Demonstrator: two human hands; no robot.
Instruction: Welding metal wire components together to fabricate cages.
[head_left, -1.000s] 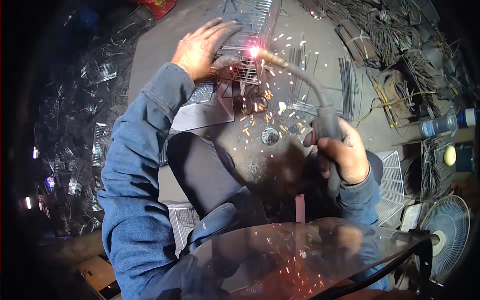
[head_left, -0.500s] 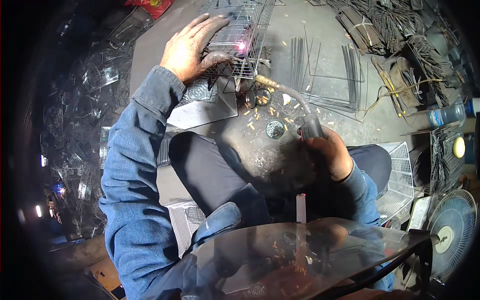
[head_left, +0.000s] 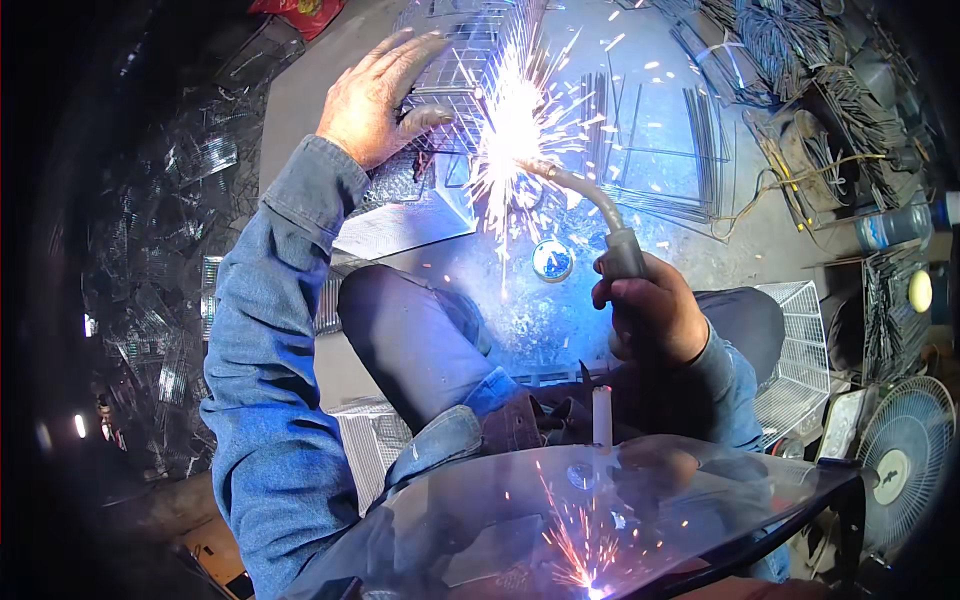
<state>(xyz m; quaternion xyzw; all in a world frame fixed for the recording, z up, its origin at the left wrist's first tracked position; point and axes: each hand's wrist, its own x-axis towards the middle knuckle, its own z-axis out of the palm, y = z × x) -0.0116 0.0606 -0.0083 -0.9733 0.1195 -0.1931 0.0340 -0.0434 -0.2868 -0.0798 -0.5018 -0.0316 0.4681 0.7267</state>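
My left hand [head_left: 375,105] lies spread against the left side of a wire basket [head_left: 455,72], its fingers stretched out over the mesh and the thumb apart. In my right hand [head_left: 662,312] is a welding torch [head_left: 624,252], gripped around its dark handle. The torch's curved neck reaches up and left to the basket's near right corner. There a bright white arc throws sparks [head_left: 515,125] all around; its glare hides the torch tip and that corner. Below the basket lies a pale flat panel [head_left: 410,225].
Thin metal rods [head_left: 705,150] lie on the floor to the right, with bundled wires [head_left: 785,45] behind. A round tin [head_left: 552,260] sits between my knees. Mesh baskets [head_left: 795,350] and a fan [head_left: 905,460] stand at right. A clear visor [head_left: 600,510] crosses the lower view.
A bright arc and flying sparks have appeared at the torch tip, lighting the floor and my clothes blue. The torch neck has shifted slightly; my left hand stays at the basket.
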